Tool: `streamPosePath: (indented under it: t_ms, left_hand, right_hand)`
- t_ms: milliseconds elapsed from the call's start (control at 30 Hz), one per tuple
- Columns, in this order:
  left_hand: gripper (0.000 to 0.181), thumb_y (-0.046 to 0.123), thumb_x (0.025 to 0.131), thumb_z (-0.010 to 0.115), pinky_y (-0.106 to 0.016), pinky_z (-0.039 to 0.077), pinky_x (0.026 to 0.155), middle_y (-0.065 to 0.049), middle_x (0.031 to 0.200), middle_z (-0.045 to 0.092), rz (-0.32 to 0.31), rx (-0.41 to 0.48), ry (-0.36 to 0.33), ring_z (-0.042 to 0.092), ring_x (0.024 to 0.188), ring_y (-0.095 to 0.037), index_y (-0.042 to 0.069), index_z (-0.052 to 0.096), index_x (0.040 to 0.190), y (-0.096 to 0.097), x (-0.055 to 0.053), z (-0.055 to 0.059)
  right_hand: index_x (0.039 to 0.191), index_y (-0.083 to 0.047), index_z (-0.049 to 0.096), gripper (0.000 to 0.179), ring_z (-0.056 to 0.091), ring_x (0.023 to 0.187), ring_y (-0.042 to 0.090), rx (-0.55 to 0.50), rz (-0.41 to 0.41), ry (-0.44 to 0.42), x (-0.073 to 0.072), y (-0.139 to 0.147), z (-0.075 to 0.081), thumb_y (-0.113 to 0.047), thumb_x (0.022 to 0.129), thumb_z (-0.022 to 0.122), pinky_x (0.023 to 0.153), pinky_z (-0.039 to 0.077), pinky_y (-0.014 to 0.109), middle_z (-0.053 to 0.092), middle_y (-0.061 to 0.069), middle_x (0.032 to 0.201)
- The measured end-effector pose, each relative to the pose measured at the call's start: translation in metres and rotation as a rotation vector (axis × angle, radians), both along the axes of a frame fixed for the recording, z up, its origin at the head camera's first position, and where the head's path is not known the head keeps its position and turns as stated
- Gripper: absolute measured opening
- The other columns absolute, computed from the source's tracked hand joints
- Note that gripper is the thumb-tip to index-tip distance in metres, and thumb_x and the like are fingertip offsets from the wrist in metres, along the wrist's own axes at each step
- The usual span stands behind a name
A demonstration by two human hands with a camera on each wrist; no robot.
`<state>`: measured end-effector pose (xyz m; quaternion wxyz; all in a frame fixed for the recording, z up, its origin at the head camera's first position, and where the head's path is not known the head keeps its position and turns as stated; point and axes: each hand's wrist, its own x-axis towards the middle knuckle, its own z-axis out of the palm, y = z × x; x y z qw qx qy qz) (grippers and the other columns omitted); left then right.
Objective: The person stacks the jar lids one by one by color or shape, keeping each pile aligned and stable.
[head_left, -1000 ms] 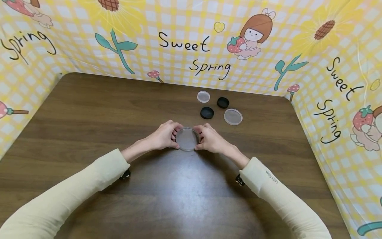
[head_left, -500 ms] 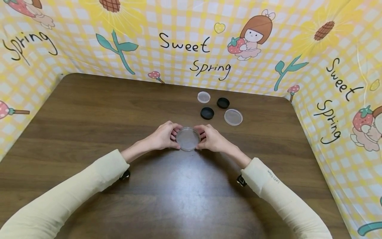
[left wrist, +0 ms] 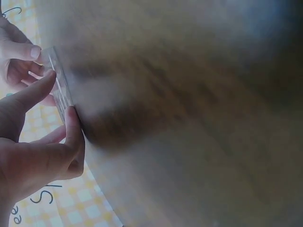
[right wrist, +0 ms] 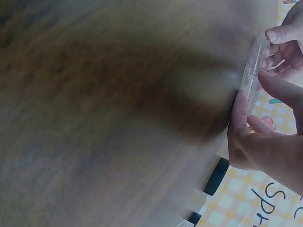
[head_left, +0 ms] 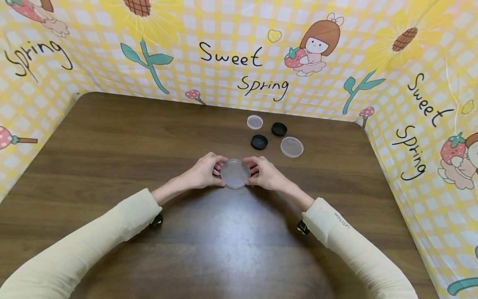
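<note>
Both hands hold a clear, round, shallow lidded dish, like a petri dish (head_left: 235,174), at the middle of the table. My left hand (head_left: 205,170) grips its left side, thumb at the near edge and index finger at the far edge. On the opposite side my right hand (head_left: 264,173) grips the rim the same way. In the left wrist view the dish (left wrist: 61,90) appears edge-on, with the left thumb and fingers at its rim. The right wrist view also gives the dish (right wrist: 253,75) from the side, between the fingers of both hands.
Behind the right hand lie two black round caps or lids (head_left: 259,142) (head_left: 279,129), a small clear disc (head_left: 255,122) and a larger clear disc (head_left: 292,147). A yellow checked cloth (head_left: 224,25) walls the brown wooden table (head_left: 130,133) at the back and sides.
Almost nothing differs. Both hands keep their grip on the dish; the right hand has shifted very slightly to the right.
</note>
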<state>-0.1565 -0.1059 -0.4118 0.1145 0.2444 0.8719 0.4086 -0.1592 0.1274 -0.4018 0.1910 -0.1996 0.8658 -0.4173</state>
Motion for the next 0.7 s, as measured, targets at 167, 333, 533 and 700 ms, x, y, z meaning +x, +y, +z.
streamPosePath:
  t_ms: [167,333,533,700]
  left_hand:
    - [0.065,-0.002,0.068,0.085,-0.025,0.053,0.078,-0.02,0.104,0.051,0.005,0.008,0.005,0.056,0.092,-0.026,-0.013,0.054,0.124,0.001,0.001,0.0]
    - [0.066,-0.002,0.068,0.084,-0.025,0.053,0.078,-0.021,0.104,0.051,0.003,0.011,0.001,0.056,0.093,-0.026,-0.013,0.053,0.125,0.002,0.001,0.0]
    - [0.067,-0.003,0.069,0.084,-0.025,0.053,0.079,-0.022,0.106,0.051,0.005,0.043,-0.025,0.055,0.094,-0.028,-0.014,0.052,0.126,0.001,0.001,0.0]
    - [0.067,-0.002,0.069,0.084,-0.024,0.053,0.079,-0.021,0.106,0.051,0.018,0.056,-0.03,0.053,0.095,-0.027,-0.014,0.051,0.127,0.0,0.002,-0.001]
  right_hand:
    - [0.136,0.006,0.046,0.065,0.057,0.105,0.033,0.0,0.014,-0.008,0.0,0.001,0.003,0.007,0.078,0.074,0.083,0.052,0.028,0.044,0.024,0.122]
    - [0.137,0.006,0.045,0.064,0.056,0.107,0.034,-0.019,0.026,-0.028,-0.003,0.005,0.003,0.008,0.079,0.073,0.085,0.052,0.032,0.047,0.025,0.123]
    - [0.135,0.009,0.046,0.062,0.056,0.105,0.033,-0.079,0.016,-0.061,-0.005,0.013,0.001,0.01,0.079,0.071,0.086,0.051,0.034,0.051,0.025,0.12]
    - [0.135,0.006,0.048,0.06,0.056,0.104,0.03,-0.072,0.006,-0.06,-0.004,0.021,0.002,0.01,0.079,0.071,0.085,0.051,0.032,0.052,0.023,0.121]
